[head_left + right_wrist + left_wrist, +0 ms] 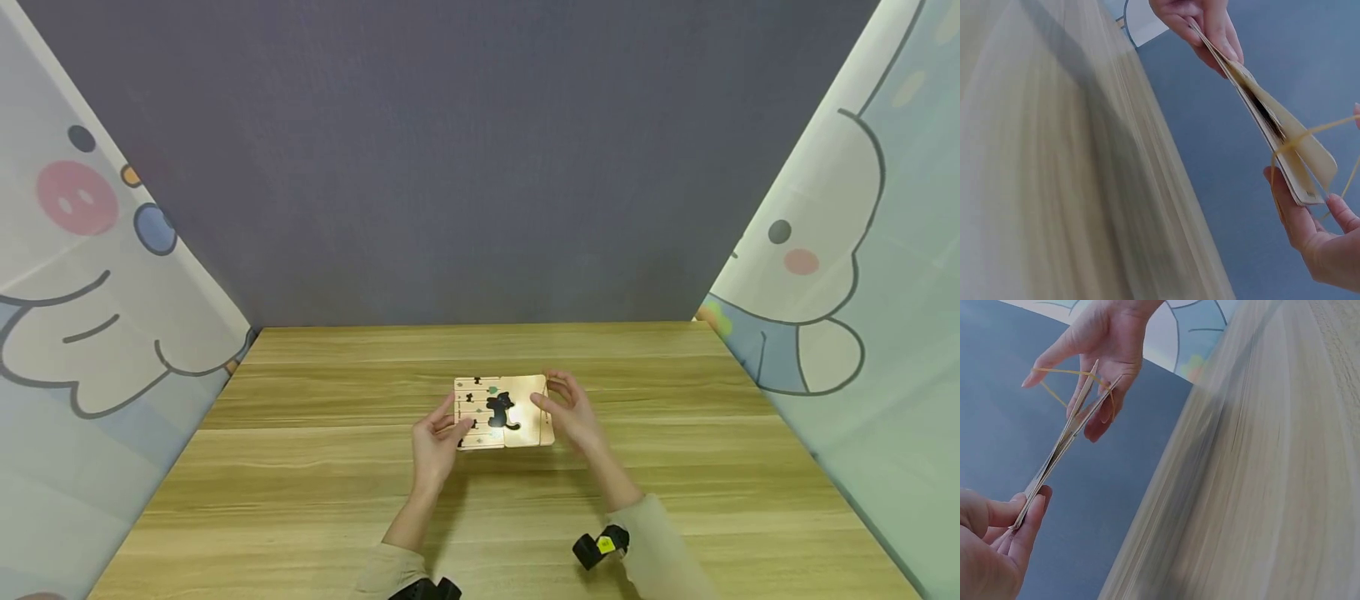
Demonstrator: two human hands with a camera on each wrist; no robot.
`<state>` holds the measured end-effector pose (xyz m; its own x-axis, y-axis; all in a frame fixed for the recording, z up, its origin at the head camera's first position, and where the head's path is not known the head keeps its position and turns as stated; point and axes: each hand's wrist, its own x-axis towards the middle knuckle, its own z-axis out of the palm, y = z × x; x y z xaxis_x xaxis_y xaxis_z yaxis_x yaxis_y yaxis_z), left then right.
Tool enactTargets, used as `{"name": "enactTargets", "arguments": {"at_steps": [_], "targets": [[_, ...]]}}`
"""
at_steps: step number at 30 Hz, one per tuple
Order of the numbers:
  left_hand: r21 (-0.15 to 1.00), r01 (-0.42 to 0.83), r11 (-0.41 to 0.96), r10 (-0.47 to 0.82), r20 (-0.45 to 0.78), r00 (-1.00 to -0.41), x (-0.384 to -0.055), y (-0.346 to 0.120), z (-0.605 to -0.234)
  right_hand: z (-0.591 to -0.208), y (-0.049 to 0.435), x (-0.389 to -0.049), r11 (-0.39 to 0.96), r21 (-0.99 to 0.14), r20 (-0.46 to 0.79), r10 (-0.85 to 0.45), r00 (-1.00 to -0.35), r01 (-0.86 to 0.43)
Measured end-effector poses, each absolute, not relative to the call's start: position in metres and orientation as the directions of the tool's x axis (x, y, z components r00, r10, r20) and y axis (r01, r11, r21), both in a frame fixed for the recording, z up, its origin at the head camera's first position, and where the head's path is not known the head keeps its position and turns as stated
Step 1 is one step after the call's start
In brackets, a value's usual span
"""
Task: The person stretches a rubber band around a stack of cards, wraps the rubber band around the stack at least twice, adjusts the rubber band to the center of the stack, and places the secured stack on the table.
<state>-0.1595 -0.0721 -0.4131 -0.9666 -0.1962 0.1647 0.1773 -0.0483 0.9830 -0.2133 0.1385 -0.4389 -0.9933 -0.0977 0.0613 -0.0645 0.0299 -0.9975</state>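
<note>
A thin cream notebook (527, 412) with a black cat and small dark motifs on its cover is held up over the table. My left hand (433, 454) pinches its left end, thumb on the cover and fingers behind. At the opposite end is my right hand (577, 421), with a thin yellow elastic band (1063, 371) stretched on its thumb. In the right wrist view, the elastic band (1316, 130) runs round the notebook's right end, where its leaves spread apart. Fingers of the right hand (1329, 253) lie under and at the edge of that end.
Beneath the hands lies a wood-grain table (300, 483). A dark grey panel (480, 167) rises behind its back edge. Curtains with cartoon animals, one on the left (112, 333) and one on the right (900, 433), flank the table. Black cameras are strapped to both wrists.
</note>
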Motion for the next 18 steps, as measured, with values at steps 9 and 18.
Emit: {"name": "enactTargets", "arguments": {"at_steps": [9, 18], "targets": [[0.976, 0.194, -0.099, -0.104, 0.183, -0.978, -0.162, -0.075, -0.424, -0.431, 0.15, -0.236, -0.075, -0.985, 0.168, -0.247, -0.954, -0.154], [0.978, 0.176, -0.11, -0.032, 0.173, -0.984, -0.166, -0.075, -0.441, -0.39, 0.153, -0.24, -0.075, -0.997, 0.035, -0.275, -0.961, -0.015]]}}
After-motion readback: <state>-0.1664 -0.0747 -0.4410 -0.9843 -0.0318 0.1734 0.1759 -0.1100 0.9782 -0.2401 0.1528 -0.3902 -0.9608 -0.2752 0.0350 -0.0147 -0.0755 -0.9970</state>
